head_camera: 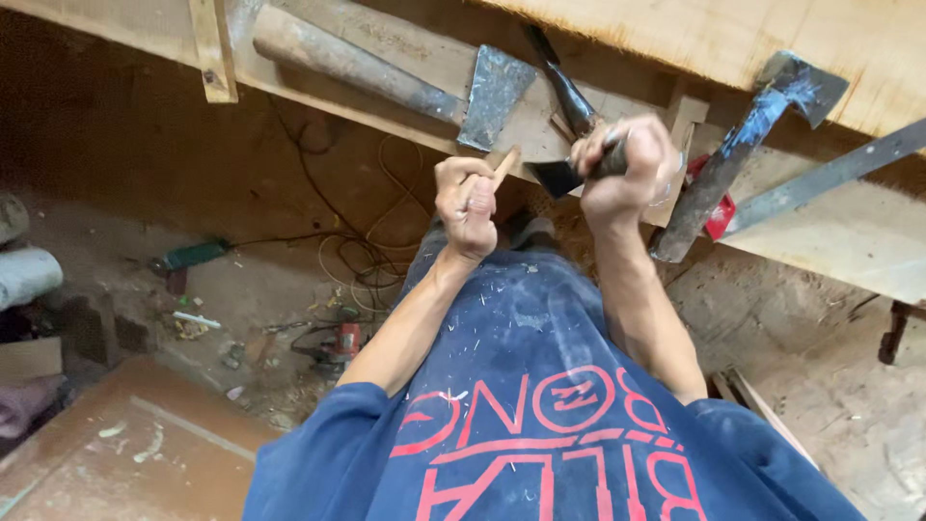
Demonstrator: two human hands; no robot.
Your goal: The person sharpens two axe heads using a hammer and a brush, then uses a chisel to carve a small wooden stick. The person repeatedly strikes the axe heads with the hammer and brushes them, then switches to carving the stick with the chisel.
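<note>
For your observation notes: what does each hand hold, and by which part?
Left hand grips a small wooden stick by its lower end; right hand holds a dark hatchet close behind the head.

Wooden workbench [849,241] runs across the far side of my view, boards rough and pale. Lying on it: an axe with a thick wooden handle [386,72] far left, head pointing right; a second, darker hatchet [743,145] on the right, angled; a long flat metal bar [830,174] beside it; something small and red [719,212] under the hatchet handle. Dirt floor [241,280] below carries cables and scattered litter.
</note>
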